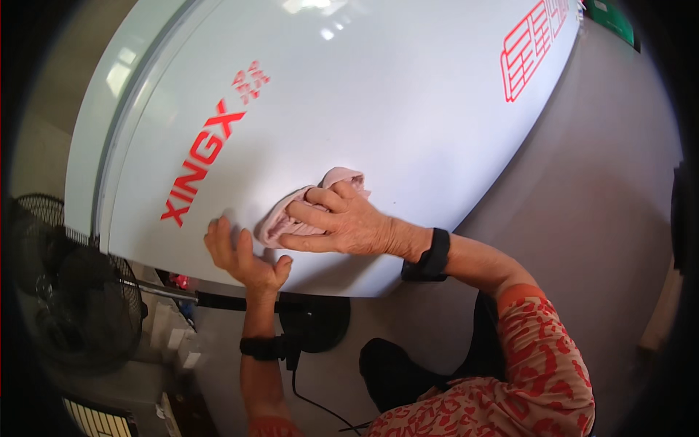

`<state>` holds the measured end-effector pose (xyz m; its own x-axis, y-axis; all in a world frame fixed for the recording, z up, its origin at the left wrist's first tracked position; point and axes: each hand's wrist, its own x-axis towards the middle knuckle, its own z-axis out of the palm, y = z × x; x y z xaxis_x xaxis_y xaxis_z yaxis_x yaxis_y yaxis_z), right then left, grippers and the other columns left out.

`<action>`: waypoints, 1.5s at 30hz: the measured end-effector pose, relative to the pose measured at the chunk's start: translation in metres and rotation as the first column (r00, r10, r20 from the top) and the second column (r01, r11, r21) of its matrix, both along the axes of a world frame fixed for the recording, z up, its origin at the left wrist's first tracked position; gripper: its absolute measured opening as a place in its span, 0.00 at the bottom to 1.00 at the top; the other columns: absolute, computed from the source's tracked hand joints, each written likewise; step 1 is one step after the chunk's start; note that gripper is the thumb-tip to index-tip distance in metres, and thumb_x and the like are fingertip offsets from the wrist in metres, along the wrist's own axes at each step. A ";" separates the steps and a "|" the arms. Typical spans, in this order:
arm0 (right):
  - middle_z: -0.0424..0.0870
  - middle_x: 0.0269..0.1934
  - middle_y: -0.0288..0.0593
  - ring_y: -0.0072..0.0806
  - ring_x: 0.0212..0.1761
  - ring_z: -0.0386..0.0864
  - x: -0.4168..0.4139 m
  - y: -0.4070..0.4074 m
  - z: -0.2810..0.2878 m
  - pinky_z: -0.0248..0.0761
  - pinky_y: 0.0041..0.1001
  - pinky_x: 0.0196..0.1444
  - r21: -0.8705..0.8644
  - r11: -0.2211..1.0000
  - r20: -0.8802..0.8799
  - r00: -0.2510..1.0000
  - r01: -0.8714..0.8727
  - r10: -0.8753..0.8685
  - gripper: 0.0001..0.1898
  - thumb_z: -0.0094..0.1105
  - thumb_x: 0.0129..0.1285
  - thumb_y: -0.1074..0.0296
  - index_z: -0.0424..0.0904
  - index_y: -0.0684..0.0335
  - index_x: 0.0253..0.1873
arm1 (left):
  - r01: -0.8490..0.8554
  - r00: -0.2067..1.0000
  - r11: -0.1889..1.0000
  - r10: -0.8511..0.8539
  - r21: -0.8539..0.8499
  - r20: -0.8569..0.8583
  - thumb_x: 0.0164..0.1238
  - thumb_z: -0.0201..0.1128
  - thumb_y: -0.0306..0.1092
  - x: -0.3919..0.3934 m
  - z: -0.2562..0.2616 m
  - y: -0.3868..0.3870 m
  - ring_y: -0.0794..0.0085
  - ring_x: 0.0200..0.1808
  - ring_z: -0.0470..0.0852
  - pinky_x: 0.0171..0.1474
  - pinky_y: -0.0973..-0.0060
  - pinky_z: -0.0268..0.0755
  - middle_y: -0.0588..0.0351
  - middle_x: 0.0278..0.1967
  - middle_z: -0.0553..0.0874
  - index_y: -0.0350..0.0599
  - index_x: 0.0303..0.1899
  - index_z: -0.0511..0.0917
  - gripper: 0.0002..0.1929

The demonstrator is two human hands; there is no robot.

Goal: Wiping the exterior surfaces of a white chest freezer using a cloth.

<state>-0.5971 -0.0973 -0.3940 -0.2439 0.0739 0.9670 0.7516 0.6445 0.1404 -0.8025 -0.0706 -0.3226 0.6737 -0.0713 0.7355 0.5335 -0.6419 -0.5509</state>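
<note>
A crumpled pale pink cloth (343,176) lies pressed against the glossy white side of a chest freezer (382,120). My right hand (349,221) is on the cloth, its fingers bent over the folds. To the left of it, my left hand (246,257) rests by the freezer's lower surface with fingers spread and nothing in it; whether its fingertips touch the panel is unclear. Red lettering (202,164) with the maker's name XINGX runs along the panel above my left hand.
A black electric fan (71,306) stands at the left, its pole leading to a round dark base (322,325). A black cable (322,407) runs over the grey floor. A green object (611,22) is at the top right, and small boxes (183,344) sit at the lower left.
</note>
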 end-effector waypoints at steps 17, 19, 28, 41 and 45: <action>0.78 0.55 0.37 0.39 0.53 0.71 -0.026 0.031 0.150 0.57 0.35 0.56 0.196 0.963 -0.325 0.939 0.187 -0.116 0.26 0.65 0.47 0.71 0.79 0.45 0.55 | 0.098 0.906 0.995 -0.074 -0.036 0.417 0.63 0.61 0.56 -0.007 -0.014 -0.003 0.48 0.62 0.58 0.64 0.48 0.54 0.41 0.62 0.58 0.41 0.61 0.60 0.35; 0.77 0.54 0.35 0.40 0.52 0.70 -0.037 0.031 0.155 0.58 0.38 0.53 0.210 0.968 -0.235 0.968 0.138 -0.087 0.25 0.65 0.47 0.71 0.79 0.42 0.54 | 0.190 0.751 0.976 -0.076 -0.104 0.656 0.62 0.66 0.43 -0.014 -0.021 -0.007 0.50 0.62 0.58 0.65 0.51 0.54 0.41 0.62 0.56 0.36 0.66 0.53 0.38; 0.75 0.51 0.32 0.37 0.48 0.70 -0.106 0.014 0.184 0.59 0.42 0.45 0.257 0.965 -0.032 0.998 0.055 -0.048 0.21 0.61 0.49 0.64 0.77 0.40 0.51 | 0.502 0.401 0.716 0.305 -0.486 0.864 0.54 0.73 0.42 -0.025 -0.030 -0.007 0.49 0.63 0.62 0.66 0.58 0.55 0.40 0.61 0.62 0.36 0.70 0.53 0.47; 0.72 0.51 0.40 0.41 0.50 0.70 -0.141 -0.015 0.181 0.66 0.42 0.46 0.162 0.976 0.391 0.899 0.143 -0.197 0.29 0.62 0.46 0.61 0.74 0.53 0.58 | 0.433 0.497 0.784 0.204 -0.445 0.844 0.54 0.72 0.55 -0.038 -0.046 0.008 0.49 0.63 0.62 0.65 0.56 0.56 0.39 0.60 0.62 0.36 0.69 0.53 0.49; 0.73 0.53 0.40 0.42 0.57 0.69 -0.134 -0.014 0.170 0.64 0.46 0.50 0.076 0.994 0.489 0.866 0.076 -0.103 0.26 0.64 0.45 0.62 0.77 0.46 0.55 | 0.583 0.524 0.644 0.167 -0.495 0.835 0.53 0.73 0.51 -0.036 -0.026 -0.014 0.46 0.67 0.56 0.68 0.53 0.50 0.39 0.66 0.58 0.38 0.71 0.48 0.51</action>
<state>-0.7311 -0.1115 -0.2244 -0.6838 0.0710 0.7262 0.6302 0.5591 0.5387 -0.8380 -0.0841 -0.3482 -0.1444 0.6162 0.7743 0.2470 -0.7353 0.6312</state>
